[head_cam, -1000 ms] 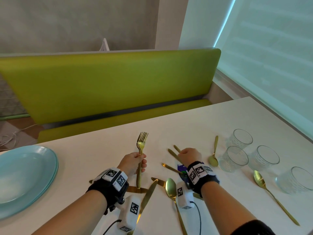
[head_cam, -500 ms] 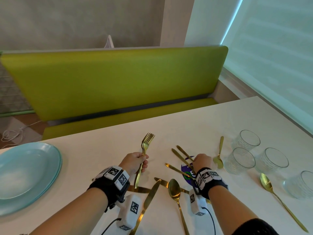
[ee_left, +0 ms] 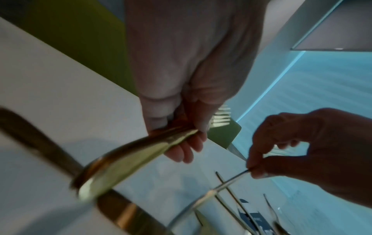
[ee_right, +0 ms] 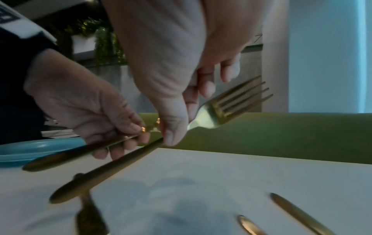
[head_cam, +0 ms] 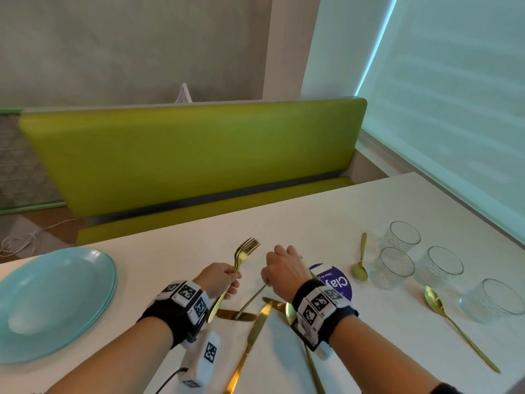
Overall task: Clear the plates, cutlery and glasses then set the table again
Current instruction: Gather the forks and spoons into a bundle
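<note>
Fingers of her left hand (head_cam: 220, 278) grip gold forks (head_cam: 244, 253); the right hand (head_cam: 282, 270) pinches another fork (ee_right: 231, 101) above the table (head_cam: 312, 220).

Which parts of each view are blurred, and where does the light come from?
Head view: mostly sharp; daylight enters through the blind on the right. Left wrist view: the near fork handle and knife smear. Right wrist view: handles blur, while the fork tines in the right hand stay fairly crisp.
</note>
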A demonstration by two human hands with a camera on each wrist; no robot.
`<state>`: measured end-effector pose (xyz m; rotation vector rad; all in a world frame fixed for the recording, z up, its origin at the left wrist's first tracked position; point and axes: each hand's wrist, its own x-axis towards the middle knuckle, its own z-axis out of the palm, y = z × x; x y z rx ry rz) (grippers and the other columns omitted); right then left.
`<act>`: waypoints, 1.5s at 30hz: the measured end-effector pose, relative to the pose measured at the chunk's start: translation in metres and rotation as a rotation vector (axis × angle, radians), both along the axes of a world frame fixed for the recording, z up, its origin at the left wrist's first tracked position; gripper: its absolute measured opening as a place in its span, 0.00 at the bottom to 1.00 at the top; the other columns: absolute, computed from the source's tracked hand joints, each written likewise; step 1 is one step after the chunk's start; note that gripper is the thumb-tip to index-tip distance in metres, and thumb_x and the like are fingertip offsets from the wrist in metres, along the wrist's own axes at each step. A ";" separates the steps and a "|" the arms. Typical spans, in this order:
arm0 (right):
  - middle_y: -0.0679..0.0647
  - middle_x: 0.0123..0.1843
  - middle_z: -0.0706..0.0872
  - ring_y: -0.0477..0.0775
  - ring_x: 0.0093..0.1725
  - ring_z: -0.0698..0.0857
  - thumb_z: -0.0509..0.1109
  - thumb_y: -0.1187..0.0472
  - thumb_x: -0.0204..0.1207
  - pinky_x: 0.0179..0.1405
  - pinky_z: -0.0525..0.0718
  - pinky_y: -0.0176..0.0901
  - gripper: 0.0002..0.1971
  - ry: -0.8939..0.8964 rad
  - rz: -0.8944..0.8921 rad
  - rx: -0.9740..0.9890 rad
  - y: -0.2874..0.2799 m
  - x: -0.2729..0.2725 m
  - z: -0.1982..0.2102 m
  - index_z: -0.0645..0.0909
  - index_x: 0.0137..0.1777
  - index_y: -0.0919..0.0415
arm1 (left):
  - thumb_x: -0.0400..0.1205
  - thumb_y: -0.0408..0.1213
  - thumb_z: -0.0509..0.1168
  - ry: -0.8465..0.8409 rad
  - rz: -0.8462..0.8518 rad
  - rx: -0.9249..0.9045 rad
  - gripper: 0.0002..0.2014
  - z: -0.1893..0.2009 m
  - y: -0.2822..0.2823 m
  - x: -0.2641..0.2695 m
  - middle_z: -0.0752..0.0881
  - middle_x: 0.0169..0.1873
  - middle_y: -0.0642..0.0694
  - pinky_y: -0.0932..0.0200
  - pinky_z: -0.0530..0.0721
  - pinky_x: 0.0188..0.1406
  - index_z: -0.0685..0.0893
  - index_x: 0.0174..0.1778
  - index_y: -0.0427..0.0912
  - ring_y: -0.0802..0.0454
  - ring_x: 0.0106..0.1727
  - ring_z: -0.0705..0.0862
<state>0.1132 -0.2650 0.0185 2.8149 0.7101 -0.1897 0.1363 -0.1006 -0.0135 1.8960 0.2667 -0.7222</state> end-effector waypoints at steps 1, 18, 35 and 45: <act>0.55 0.56 0.81 0.58 0.58 0.74 0.64 0.60 0.80 0.55 0.71 0.50 0.10 0.004 0.027 -0.006 0.010 -0.005 0.002 0.86 0.55 0.55 | 0.85 0.31 0.55 0.036 -0.041 -0.025 0.08 0.003 0.001 -0.007 0.82 0.38 0.43 0.61 0.82 0.37 0.79 0.49 0.36 0.51 0.37 0.81; 0.57 0.58 0.80 0.60 0.60 0.73 0.63 0.54 0.80 0.56 0.71 0.50 0.13 0.069 -0.026 0.038 0.076 -0.093 0.019 0.87 0.55 0.55 | 0.76 0.26 0.60 0.068 -0.478 -0.056 0.10 0.016 0.041 -0.095 0.88 0.38 0.47 0.57 0.77 0.46 0.85 0.40 0.43 0.55 0.42 0.86; 0.50 0.56 0.83 0.51 0.60 0.77 0.71 0.57 0.76 0.62 0.75 0.37 0.10 -0.057 -0.534 0.622 0.006 -0.122 -0.011 0.88 0.55 0.52 | 0.83 0.23 0.59 0.157 -0.217 -0.171 0.07 0.000 -0.002 -0.100 0.81 0.33 0.43 0.59 0.84 0.34 0.79 0.44 0.36 0.51 0.34 0.81; 0.52 0.62 0.85 0.51 0.62 0.83 0.69 0.54 0.77 0.64 0.82 0.42 0.15 0.352 -1.024 0.479 -0.050 -0.116 -0.062 0.80 0.62 0.58 | 0.85 0.29 0.59 0.169 -0.077 -0.199 0.06 -0.007 -0.033 -0.081 0.81 0.35 0.43 0.56 0.85 0.37 0.78 0.43 0.37 0.51 0.34 0.82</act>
